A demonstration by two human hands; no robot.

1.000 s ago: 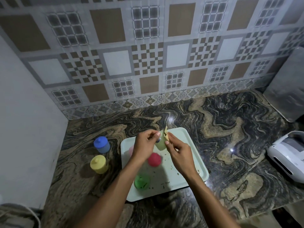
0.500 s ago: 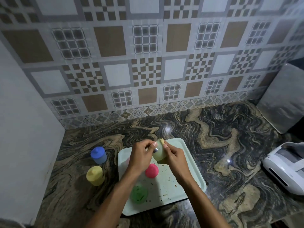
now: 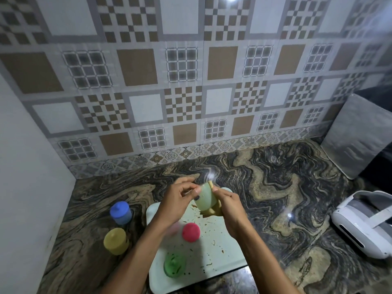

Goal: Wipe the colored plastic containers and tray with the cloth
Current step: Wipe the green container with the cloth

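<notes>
The pale container (image 3: pixel 204 199), gripped by the left hand (image 3: pixel 178 202), has been turned; cloth (image 3: pixel 212 212), clutched by the right hand (image 3: pixel 230 210), is now pressed at its 5 o'clock: wiping judged underway.

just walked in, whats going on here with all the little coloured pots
A person is wiping a pale green plastic container held up over the pale rectangular plastic tray. The left hand grips it and the right hand presses a yellowish cloth against it. A red plastic container and a green plastic container stand on the tray, which is speckled with brown bits. A blue plastic container and a yellow plastic container stand on the dark marbled stone counter, left of the tray.
</notes>
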